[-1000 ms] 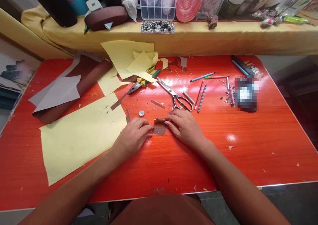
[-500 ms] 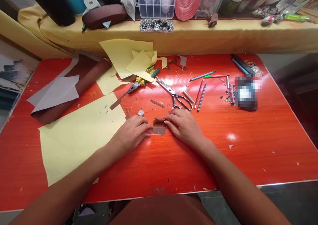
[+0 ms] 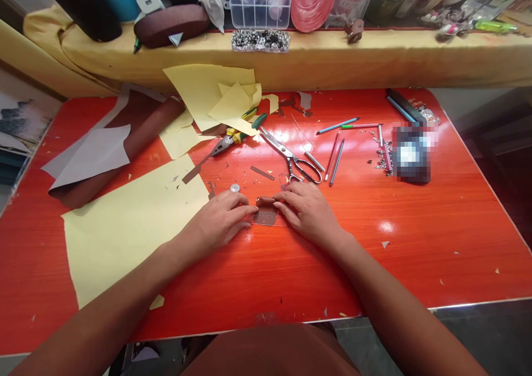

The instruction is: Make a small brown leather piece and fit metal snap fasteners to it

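Note:
A small brown leather-like piece (image 3: 266, 217) lies between my hands, its far edge folded or rolled up and a seam-like line across it. My right hand (image 3: 308, 210) pinches its far right corner between thumb and fingers. My left hand (image 3: 224, 214) is at the left edge, forefinger touching it and thumb held apart below. Just beyond my left hand sits a small round grey disc (image 3: 235, 188), perhaps a thread bobbin. Scissors (image 3: 286, 153) lie open beyond my right hand, their handles close to its fingers.
Pliers (image 3: 224, 144) and yellow sheets (image 3: 137, 226) lie on the left, with a rolled brown sheet (image 3: 153, 127) behind. Several pens (image 3: 337, 163) and small metal pieces (image 3: 379, 160) are at the right. A cloth-covered shelf (image 3: 311, 60) borders the red table (image 3: 291, 287).
My left hand has moved slightly right, its forefinger now reaching the brown piece's left edge. My right hand stays on the corner. The view has shifted slightly.

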The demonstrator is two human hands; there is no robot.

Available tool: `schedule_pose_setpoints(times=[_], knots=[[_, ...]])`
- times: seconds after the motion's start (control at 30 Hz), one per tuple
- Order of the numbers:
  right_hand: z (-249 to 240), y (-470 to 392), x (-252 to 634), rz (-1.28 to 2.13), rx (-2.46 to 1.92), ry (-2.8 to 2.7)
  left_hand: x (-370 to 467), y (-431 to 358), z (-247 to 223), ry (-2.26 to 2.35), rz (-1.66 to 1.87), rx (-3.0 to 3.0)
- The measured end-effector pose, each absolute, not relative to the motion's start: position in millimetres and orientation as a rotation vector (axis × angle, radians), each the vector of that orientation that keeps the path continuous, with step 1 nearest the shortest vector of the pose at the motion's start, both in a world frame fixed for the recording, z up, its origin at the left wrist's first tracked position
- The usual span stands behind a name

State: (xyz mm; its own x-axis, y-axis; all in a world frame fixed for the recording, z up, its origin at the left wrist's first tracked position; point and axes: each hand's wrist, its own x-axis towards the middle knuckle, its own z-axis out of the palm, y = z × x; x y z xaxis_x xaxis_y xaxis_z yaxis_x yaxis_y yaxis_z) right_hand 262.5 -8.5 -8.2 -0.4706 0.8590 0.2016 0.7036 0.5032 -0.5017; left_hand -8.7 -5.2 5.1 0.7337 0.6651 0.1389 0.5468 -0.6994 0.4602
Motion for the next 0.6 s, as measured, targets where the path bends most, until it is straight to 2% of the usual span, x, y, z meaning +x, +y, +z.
schedule_pose_setpoints(times=[0.6], knots=[[3.1,-36.5,282.0,0.541,-1.328,-2.349,-7.2,-14.6,-9.2,0.992,0.566,2.514]])
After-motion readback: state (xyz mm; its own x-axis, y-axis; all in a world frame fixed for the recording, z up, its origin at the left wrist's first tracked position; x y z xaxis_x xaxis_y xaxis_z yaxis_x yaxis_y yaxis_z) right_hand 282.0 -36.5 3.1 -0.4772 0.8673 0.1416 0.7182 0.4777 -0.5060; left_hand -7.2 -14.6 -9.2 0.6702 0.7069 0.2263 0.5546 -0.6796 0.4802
